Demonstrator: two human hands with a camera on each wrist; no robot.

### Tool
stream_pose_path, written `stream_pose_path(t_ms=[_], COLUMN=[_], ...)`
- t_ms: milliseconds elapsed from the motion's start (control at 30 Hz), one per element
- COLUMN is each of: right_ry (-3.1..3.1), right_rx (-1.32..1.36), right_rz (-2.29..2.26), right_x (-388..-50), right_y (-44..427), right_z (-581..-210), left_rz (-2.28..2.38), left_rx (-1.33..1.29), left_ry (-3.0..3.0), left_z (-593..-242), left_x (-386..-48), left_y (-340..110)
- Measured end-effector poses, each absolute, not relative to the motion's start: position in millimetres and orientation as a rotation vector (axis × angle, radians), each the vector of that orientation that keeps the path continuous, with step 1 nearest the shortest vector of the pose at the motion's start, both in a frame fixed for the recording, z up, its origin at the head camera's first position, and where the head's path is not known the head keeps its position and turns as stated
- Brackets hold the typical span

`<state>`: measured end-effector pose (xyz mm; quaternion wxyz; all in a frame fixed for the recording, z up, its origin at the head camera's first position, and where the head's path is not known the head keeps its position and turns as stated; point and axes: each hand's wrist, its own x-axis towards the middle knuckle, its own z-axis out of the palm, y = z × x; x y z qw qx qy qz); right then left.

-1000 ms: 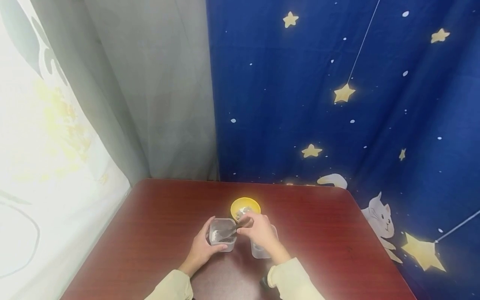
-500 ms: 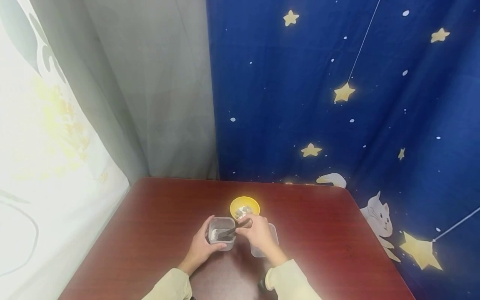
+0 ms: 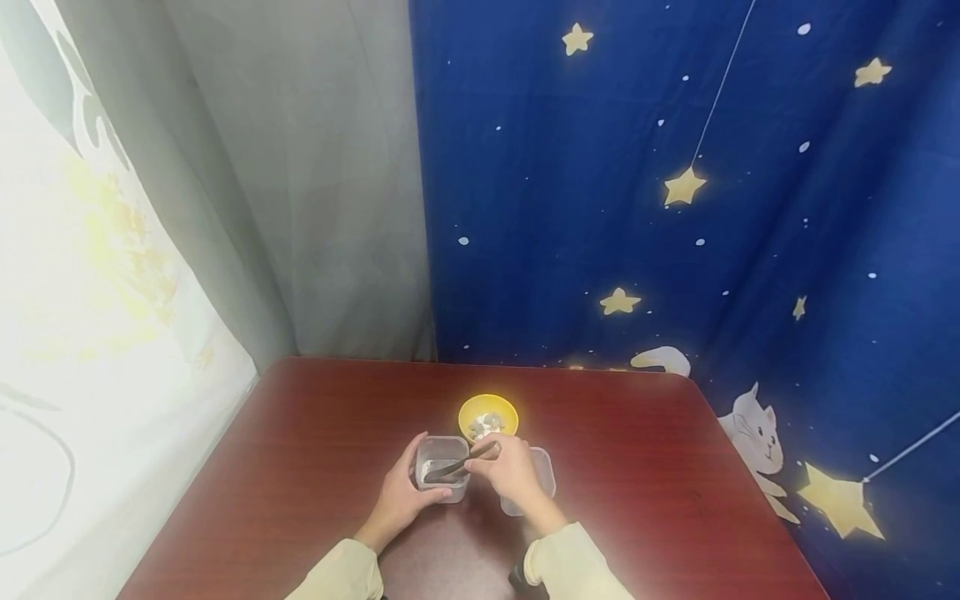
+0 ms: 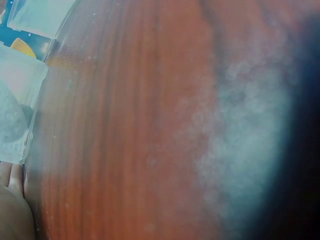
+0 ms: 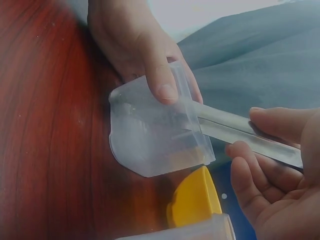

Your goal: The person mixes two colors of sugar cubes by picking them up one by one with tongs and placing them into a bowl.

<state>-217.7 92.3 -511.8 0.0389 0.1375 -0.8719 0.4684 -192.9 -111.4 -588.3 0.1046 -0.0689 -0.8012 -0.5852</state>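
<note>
My left hand (image 3: 401, 496) grips a clear square plastic container (image 3: 452, 495), its thumb along the near wall and its fingers round the left side. In my right hand (image 3: 513, 477) is a pair of metal tongs (image 3: 448, 472), pinched between thumb and fingers. The right wrist view shows the two arms of the tongs (image 5: 227, 125) reaching through the mouth of the container (image 5: 150, 132). A small whitish bit lies inside it; the tips are blurred through the plastic. Just beyond, a yellow bowl (image 3: 487, 403) contains white and greyish pieces, partly covered by my right hand.
A second clear plastic container (image 3: 547, 468) stands to the right, partly beneath my right hand and wrist. All this is on a dark red wooden table (image 3: 337, 417). Behind the table hang a grey curtain (image 3: 352, 208) and a blue star-patterned curtain (image 3: 540, 208).
The tongs have narrowed and turned inside the container, their tips shifting slightly left and down. My right hand has moved slightly left. My left hand keeps its grip on the container.
</note>
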Motion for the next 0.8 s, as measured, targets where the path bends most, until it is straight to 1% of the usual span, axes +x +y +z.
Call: stream_pose_path(t_ms=[100,200,300,533,667,800], right_ry=[-2.669,-2.662,-2.649,-2.554,-2.498,-2.471], right_rx=[0.419,0.410,0.389,0.315,0.258,0.174], right_rz=[1.460,1.489,1.532,1.681,1.719,1.714], right_x=[-218.1,-218.6,-219.3,-219.0,-218.7,-218.9], right_y=[91.5,91.3,91.2,93.0,94.8,97.1], right_z=[-514.1,-516.4,-519.1,-520.4,-516.4,-509.6], left_rz=[-1.735,-1.726,-1.724,-1.644,-1.629,-1.612], left_rx=[-0.231,-0.240,-0.236,-0.175,-0.183,-0.166], left_ry=[-2.344,-2.362,-2.352,-2.413,-2.412,-2.427], left_z=[-573.3,-570.1,-575.3,-602.0,-606.5,-602.9], left_x=[-185.2,-183.6,-185.8,-198.9,-200.8,-197.9], left_y=[-109.1,-109.2,-109.6,-114.3,-115.8,-113.9])
